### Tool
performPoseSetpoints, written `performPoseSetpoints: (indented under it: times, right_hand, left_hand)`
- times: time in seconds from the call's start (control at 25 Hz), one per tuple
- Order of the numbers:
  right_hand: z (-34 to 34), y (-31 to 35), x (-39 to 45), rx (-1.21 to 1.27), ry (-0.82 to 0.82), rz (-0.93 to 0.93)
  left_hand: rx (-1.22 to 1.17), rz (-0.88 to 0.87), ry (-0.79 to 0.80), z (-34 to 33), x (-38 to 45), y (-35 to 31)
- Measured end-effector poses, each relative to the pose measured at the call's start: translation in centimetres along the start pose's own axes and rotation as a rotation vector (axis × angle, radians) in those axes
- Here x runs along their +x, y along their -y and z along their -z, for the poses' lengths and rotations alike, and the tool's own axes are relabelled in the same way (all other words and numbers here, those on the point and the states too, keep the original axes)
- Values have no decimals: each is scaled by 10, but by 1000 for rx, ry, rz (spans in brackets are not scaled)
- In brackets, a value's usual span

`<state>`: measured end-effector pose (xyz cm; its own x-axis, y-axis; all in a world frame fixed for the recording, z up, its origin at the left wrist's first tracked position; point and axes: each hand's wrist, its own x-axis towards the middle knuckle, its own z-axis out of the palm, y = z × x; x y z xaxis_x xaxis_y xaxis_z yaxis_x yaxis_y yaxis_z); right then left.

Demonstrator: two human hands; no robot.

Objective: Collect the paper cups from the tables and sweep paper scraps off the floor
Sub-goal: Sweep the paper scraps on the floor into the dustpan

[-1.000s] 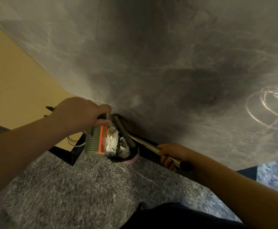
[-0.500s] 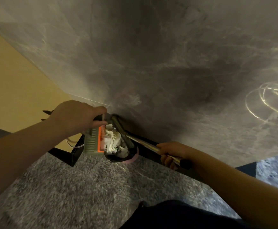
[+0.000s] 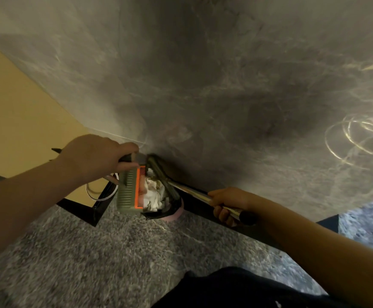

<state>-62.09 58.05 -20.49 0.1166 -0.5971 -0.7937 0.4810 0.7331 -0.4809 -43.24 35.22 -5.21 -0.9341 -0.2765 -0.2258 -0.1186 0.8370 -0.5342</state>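
Observation:
My left hand (image 3: pixel 96 156) grips the dark handle of a green dustpan (image 3: pixel 126 190) with an orange comb edge, held tilted over a small pink bin (image 3: pixel 174 215) lined with a black bag. Crumpled white paper scraps (image 3: pixel 153 196) lie at the dustpan's mouth and in the bin. My right hand (image 3: pixel 227 202) grips the metal broom handle (image 3: pixel 192 192), just above its black end grip. The broom's dark green head (image 3: pixel 158 172) rests against the scraps at the bin's far side.
A grey marble wall (image 3: pixel 225 85) rises right behind the bin, with a black baseboard (image 3: pixel 203 207) along its foot. A tan panel (image 3: pixel 19 112) with a black frame (image 3: pixel 87 207) and a white cable loop (image 3: pixel 96 194) stands to the left. Speckled grey floor (image 3: pixel 92 252) lies below.
The paper scraps have shifted a little from the dustpan toward the bin. Both hands stay in nearly the same place.

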Motion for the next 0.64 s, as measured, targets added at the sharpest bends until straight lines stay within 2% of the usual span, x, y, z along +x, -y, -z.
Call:
performPoseSetpoints:
  times: [0.28, 0.64]
  right_hand:
    - [4, -9, 6, -37, -19, 0]
    - [5, -15, 12, 13, -20, -16]
  left_hand:
    - [100, -51, 34, 2, 13, -23]
    - [42, -33, 77, 7, 30, -35]
